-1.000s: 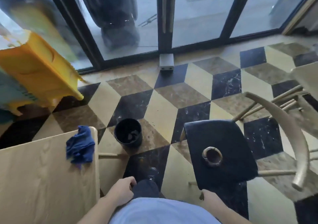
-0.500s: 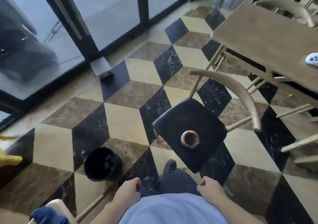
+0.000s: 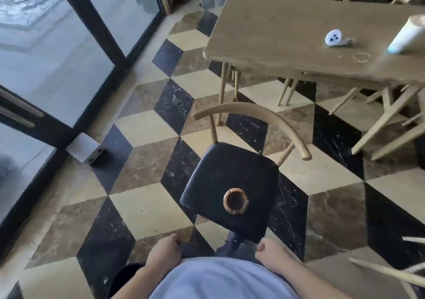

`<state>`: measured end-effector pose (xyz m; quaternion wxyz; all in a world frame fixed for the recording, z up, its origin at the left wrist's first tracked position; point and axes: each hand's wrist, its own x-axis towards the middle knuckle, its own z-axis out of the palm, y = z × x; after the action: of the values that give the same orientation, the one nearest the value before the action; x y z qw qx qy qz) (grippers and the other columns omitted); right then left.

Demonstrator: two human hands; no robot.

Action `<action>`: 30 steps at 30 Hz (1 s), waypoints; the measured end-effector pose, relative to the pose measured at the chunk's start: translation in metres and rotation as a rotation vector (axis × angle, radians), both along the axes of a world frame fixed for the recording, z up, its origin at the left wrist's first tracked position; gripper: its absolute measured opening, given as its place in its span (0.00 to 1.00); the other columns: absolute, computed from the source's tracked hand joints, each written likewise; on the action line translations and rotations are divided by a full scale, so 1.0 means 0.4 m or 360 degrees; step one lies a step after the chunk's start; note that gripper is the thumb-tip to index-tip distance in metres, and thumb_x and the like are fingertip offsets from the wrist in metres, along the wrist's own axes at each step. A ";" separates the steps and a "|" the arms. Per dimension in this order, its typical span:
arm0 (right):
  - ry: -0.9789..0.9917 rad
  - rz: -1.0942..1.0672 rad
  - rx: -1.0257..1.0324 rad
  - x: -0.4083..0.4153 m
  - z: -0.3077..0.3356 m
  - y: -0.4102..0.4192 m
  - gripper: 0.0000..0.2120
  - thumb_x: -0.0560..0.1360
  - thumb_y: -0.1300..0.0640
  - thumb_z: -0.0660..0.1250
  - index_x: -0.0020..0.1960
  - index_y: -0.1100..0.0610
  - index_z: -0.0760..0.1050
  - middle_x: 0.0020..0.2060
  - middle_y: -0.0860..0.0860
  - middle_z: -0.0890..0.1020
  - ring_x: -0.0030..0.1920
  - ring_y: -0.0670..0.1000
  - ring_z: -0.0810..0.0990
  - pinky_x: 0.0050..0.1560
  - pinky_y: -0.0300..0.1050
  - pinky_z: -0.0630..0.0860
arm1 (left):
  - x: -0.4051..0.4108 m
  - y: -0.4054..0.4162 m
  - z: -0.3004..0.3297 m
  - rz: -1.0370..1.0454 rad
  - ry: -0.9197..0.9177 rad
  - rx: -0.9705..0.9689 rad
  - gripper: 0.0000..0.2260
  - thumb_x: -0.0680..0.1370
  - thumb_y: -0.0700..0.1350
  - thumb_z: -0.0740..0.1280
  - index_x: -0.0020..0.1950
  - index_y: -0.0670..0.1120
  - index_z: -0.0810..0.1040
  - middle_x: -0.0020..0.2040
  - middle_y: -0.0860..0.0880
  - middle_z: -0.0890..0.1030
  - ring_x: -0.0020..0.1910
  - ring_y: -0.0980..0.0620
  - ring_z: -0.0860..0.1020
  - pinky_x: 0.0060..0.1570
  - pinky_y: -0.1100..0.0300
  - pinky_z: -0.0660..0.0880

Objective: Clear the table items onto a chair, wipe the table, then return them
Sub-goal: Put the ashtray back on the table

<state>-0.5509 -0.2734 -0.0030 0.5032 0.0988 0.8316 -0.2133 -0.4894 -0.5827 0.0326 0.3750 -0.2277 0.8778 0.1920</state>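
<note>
A chair with a black seat and curved wooden back stands right in front of me. A round brown ashtray rests on the near part of the seat. Beyond it, at the upper right, is a wooden table carrying a small white round item and a white cylinder at the frame's edge. My left hand and my right hand hang curled at my waist, holding nothing, just short of the seat's front edge.
Glass doors with black frames run along the left, with a grey door stop on the floor. More wooden chairs crowd under and behind the table at the right. A black bin's rim shows at the bottom left.
My view has swung right: the first table with the blue cloth and the yellow object have left the frame, and the second table has come into view. Both hands stay at my waist.
</note>
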 end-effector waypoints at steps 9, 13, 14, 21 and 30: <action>-0.0074 -0.0302 0.0008 0.016 -0.021 -0.013 0.04 0.68 0.51 0.61 0.42 0.48 0.71 0.42 0.45 0.79 0.42 0.46 0.76 0.39 0.39 0.69 | -0.202 0.045 0.017 -0.0365 -0.0028 0.0086 0.09 0.71 0.49 0.60 0.48 0.52 0.74 0.51 0.48 0.84 0.51 0.44 0.81 0.47 0.54 0.76; -0.0104 -0.0446 -0.0005 0.031 -0.053 -0.035 0.04 0.67 0.50 0.63 0.40 0.48 0.70 0.39 0.45 0.79 0.44 0.47 0.78 0.40 0.41 0.70 | -0.263 0.061 0.000 -0.0524 -0.0040 0.0145 0.10 0.75 0.44 0.60 0.53 0.52 0.76 0.47 0.51 0.79 0.45 0.48 0.76 0.44 0.57 0.73; -0.0106 -0.0473 -0.0012 0.034 -0.057 -0.045 0.05 0.67 0.49 0.63 0.39 0.49 0.69 0.39 0.45 0.79 0.44 0.47 0.78 0.41 0.42 0.70 | -0.271 0.061 -0.012 -0.0556 -0.0051 0.0147 0.09 0.75 0.43 0.60 0.52 0.52 0.76 0.46 0.52 0.77 0.44 0.48 0.74 0.44 0.56 0.73; -0.0175 -0.0528 0.0035 0.065 -0.171 -0.149 0.08 0.67 0.47 0.64 0.44 0.49 0.72 0.42 0.45 0.80 0.44 0.48 0.79 0.46 0.45 0.76 | -0.267 0.043 -0.193 -0.0866 -0.0366 0.0202 0.09 0.72 0.47 0.61 0.52 0.52 0.72 0.52 0.48 0.79 0.51 0.42 0.78 0.46 0.54 0.75; -0.0112 -0.0430 0.0126 -0.048 -0.490 -0.220 0.13 0.76 0.51 0.66 0.59 0.50 0.70 0.60 0.50 0.74 0.59 0.57 0.77 0.52 0.49 0.74 | -0.339 0.069 -0.555 -0.0787 -0.0416 0.0179 0.15 0.73 0.42 0.63 0.59 0.50 0.69 0.57 0.48 0.76 0.52 0.44 0.77 0.47 0.51 0.77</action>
<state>-0.5702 -0.3614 -0.1991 0.4945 0.2370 0.8003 -0.2427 -0.6251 -0.5549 -0.1895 0.5326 -0.0085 0.8389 0.1122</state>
